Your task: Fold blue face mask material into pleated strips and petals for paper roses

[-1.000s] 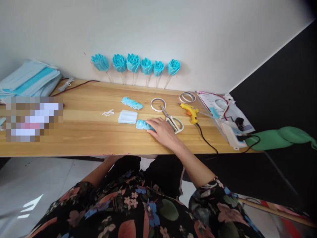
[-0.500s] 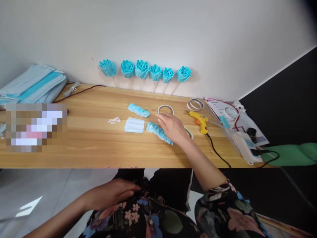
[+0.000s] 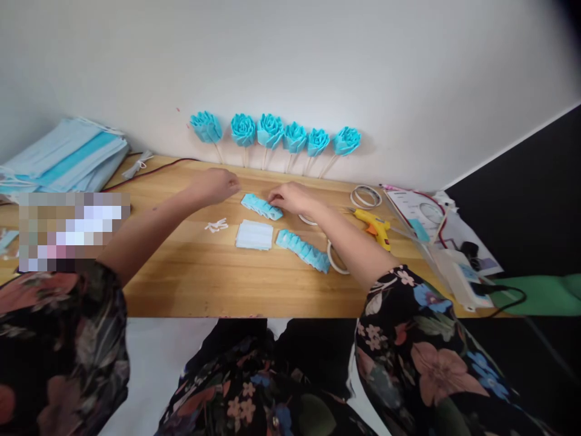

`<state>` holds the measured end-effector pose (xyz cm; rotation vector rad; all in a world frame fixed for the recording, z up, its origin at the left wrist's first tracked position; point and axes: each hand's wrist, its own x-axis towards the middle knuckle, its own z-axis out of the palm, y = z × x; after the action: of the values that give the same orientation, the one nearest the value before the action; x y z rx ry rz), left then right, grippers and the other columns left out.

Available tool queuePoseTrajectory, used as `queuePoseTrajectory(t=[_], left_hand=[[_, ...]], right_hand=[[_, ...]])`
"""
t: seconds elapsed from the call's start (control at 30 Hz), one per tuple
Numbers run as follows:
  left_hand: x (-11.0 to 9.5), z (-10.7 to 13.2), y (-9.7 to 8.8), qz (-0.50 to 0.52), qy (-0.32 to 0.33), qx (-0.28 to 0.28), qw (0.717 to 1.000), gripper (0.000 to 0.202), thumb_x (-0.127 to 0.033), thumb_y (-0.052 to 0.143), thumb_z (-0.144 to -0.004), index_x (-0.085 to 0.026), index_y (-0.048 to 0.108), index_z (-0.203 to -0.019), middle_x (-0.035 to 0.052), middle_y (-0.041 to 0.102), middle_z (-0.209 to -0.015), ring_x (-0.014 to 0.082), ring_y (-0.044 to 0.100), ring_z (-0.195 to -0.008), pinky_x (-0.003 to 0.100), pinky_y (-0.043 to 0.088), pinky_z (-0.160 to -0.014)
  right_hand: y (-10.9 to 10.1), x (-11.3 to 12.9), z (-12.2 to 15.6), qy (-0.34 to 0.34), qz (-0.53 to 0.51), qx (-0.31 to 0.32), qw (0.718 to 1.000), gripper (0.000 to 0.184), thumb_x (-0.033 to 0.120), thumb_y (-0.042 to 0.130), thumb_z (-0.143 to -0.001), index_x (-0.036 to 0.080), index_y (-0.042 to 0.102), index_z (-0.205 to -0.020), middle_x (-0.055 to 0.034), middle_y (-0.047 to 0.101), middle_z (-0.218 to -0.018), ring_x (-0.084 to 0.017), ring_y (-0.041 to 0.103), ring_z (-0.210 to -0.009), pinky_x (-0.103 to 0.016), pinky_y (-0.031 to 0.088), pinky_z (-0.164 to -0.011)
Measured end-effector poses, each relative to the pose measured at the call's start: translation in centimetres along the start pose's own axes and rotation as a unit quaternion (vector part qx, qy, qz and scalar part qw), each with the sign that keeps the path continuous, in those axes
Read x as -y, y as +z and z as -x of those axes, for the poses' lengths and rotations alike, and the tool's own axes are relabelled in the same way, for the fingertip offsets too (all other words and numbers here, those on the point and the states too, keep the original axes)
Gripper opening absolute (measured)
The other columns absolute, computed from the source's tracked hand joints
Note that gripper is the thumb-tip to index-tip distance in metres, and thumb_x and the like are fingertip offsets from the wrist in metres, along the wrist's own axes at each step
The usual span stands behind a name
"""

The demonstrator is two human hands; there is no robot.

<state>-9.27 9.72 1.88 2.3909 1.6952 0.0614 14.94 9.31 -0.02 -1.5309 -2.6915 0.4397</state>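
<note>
Count from where I stand: 6 blue roses (image 3: 270, 130) on sticks leaning on the wall, 2 pleated blue strips, 1 flat folded mask (image 3: 254, 235), 1 small heap of white loop scraps (image 3: 216, 226), 1 yellow glue gun (image 3: 374, 224), 1 pile of masks (image 3: 68, 157) at the far L of the table (image 3: 190, 284). Tape rings: 1 in plain view (image 3: 365, 196) by the glue gun, and a 2nd ring partly hidden under the R forearm.

Both hands are at the far strip (image 3: 261, 206), which lies flat on the wood btw. the roses and the folded mask. Its long axis runs L-R, slightly skewed: L end points toward the wall, R end toward the person. The near strip (image 3: 303, 250) lies w/ the same skew, just R of the folded mask, and no hand is touching it.

R hand (image 3: 290, 197): fingertips bunched narrow on the far strip's R end; can't tell if it's truly pinched. L hand (image 3: 215, 184): fingers curled under, nothing seen in them, just beside the strip's L end; contact unclear.

Vs. half a sec ago: the R hand was on the near strip and the L hand down at the lap; now both are up at the far one. A sec ago the near strip sat bunched short under the R hand; now it lies drawn out long.
</note>
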Motion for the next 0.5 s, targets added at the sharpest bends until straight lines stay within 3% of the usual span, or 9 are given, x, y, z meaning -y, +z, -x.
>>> queuePoseTrajectory(t=[0.1, 0.23, 0.37, 0.5], left_hand=[[-0.3, -1.6, 1.9, 0.022, -0.014, 0.023, 0.999, 0.041, -0.046, 0.046, -0.089, -0.018, 0.072, -0.103, 0.0112, 0.074, -0.106, 0.0274, 0.066, -0.098, 0.032, 0.045, -0.079], [-0.8, -1.7, 3.1, 0.068, 0.006, -0.003, 0.998, 0.035, -0.043, 0.051, -0.087, -0.016, 0.072, -0.094, 0.0105, 0.073, -0.095, 0.0246, 0.065, -0.087, 0.030, 0.042, -0.072], [0.2, -1.5, 3.2, 0.109, -0.007, -0.029, 0.994, 0.031, -0.042, 0.056, -0.085, -0.015, 0.072, -0.087, 0.0081, 0.072, -0.086, 0.0216, 0.063, -0.079, 0.029, 0.042, -0.072], [1.5, -1.1, 2.8, 0.142, -0.024, -0.047, 0.989, 0.030, -0.037, 0.056, -0.086, -0.012, 0.073, -0.084, 0.0090, 0.072, -0.086, 0.0234, 0.064, -0.084, 0.033, 0.045, -0.080]], right_hand=[[0.7, -0.6, -0.9, -0.001, 0.004, 0.008, 1.000, 0.017, 0.025, 0.062, -0.088, 0.022, 0.076, -0.097, -0.0015, 0.078, -0.094, -0.014, 0.065, -0.078, -0.025, 0.034, -0.062], [0.9, -0.6, -1.1, -0.017, 0.018, -0.001, 1.000, 0.018, 0.023, 0.057, -0.089, 0.021, 0.075, -0.093, -0.0010, 0.076, -0.087, -0.014, 0.062, -0.073, -0.026, 0.031, -0.060], [0.3, 0.6, -1.1, -0.032, 0.049, -0.027, 0.998, 0.020, 0.022, 0.055, -0.091, 0.022, 0.074, -0.097, -0.0027, 0.077, -0.096, -0.017, 0.064, -0.082, -0.027, 0.034, -0.064], [0.0, 1.6, -1.5, -0.042, 0.071, -0.047, 0.996, 0.026, 0.022, 0.051, -0.095, 0.023, 0.073, -0.109, -0.0045, 0.075, -0.115, -0.021, 0.067, -0.098, -0.028, 0.042, -0.073]])
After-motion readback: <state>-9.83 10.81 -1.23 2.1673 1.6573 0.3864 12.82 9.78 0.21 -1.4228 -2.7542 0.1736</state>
